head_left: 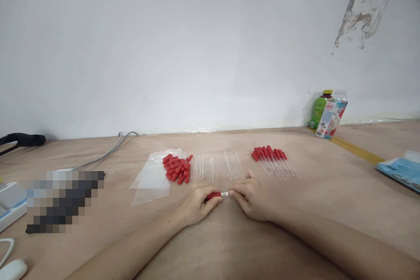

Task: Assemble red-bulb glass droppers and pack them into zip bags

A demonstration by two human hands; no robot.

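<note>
Low over the near part of the table, my left hand pinches a red rubber bulb. My right hand grips a clear glass dropper tube, whose end meets the bulb's mouth; its far part is hidden by my fingers. Beyond my left hand lies a pile of loose red bulbs, partly on clear plastic bags. Bare dropper tubes lie side by side to the right of that pile. Past my right hand, a row of droppers has red bulbs on the tubes.
At the back right stand a green bottle and a clear printed bottle. A blue packet lies at the right edge. On the left are a pixelated dark object, a grey cable, a white power strip and a white mouse.
</note>
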